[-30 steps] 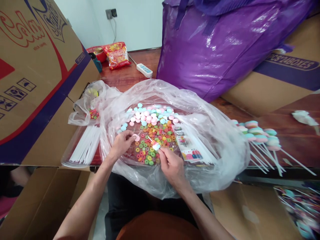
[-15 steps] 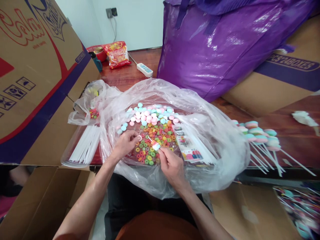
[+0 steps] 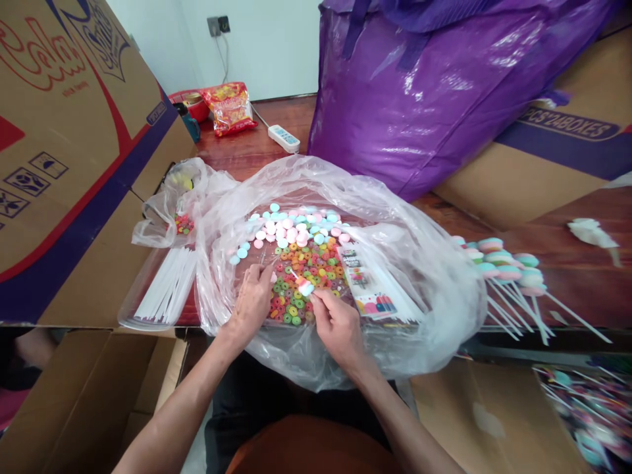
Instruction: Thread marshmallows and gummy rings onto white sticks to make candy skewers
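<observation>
My right hand (image 3: 340,326) is closed around a short candy skewer (image 3: 305,286), threaded with an orange-red piece and white and pale blue pieces; its white stick tip points up and left. To the left, my left hand (image 3: 253,297) has curled fingers with a pale pink candy (image 3: 273,277) at their tips, partly hidden. Beneath both hands lie loose fruit-coloured candy rings (image 3: 296,304). Behind the rings are pink, white and blue round marshmallows (image 3: 286,230). A clear plastic bag (image 3: 419,263) is spread around all of these.
White sticks (image 3: 165,283) lie in a clear tray at left, and a printed card (image 3: 365,280) lies beside more sticks at right. Finished marshmallow skewers (image 3: 508,266) rest on the table's right side. A purple bag (image 3: 434,92) and cardboard boxes (image 3: 83,164) stand around the table.
My left hand has shifted slightly right and turned, its fingers now pointing more downward over the pink candy. My right hand keeps its grip on the skewer, almost unmoved.
</observation>
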Tool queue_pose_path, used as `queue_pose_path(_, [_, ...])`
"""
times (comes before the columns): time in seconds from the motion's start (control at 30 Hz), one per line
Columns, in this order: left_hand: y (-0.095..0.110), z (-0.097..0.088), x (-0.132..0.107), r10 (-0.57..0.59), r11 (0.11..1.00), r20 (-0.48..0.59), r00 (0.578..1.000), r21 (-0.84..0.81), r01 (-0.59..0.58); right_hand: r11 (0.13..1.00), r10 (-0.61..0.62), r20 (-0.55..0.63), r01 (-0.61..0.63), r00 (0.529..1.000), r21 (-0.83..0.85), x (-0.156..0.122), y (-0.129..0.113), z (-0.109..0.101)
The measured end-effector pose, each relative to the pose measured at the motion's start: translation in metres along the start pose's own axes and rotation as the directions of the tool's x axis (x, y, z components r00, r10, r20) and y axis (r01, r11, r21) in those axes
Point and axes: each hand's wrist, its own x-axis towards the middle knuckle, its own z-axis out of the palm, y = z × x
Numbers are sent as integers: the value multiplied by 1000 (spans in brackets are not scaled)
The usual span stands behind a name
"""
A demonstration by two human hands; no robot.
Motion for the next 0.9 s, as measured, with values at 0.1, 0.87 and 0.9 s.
queue_pose_path(0.1, [0,-4,0,-35,992,-23,999,-118,32,1000,-9,5,9,1000,0,1,-2,-1])
queue_pose_path(0.87, [13,-9,-1,-302,752,-43,952,-625,210,994,48,245,-69,968,79,13,-28,1])
queue_pose_path(0.9, [13,-9,-1,-283,774,-59,957,-603,191,993,64,242,-86,968,80,13,-29,2])
